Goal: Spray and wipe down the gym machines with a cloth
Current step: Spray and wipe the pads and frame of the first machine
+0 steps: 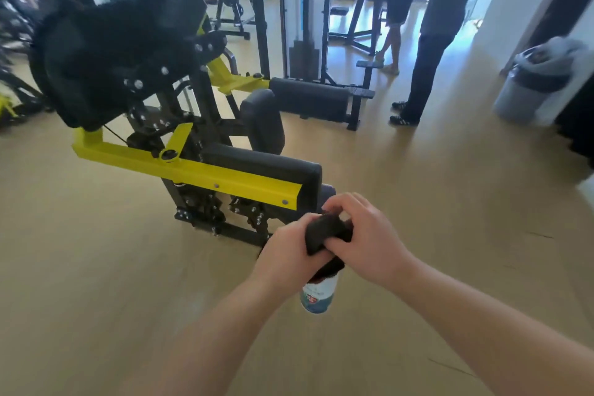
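- Both hands meet low in the middle: the left hand (289, 255) and the right hand (366, 235) each curl their fingers round a dark cloth (323, 231) bunched between them.
- Just under the cloth hangs a spray bottle (318, 296); which hand holds it cannot be told.
- Just beyond stands a black-and-yellow gym machine (193, 172).

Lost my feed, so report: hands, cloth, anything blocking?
Left hand and right hand both grip dark cloth, spray bottle hanging beneath. Yellow-black machine ahead, untouched. Two people standing beyond, not blocking.

Left hand (286, 255), right hand (364, 235): seemingly clenched
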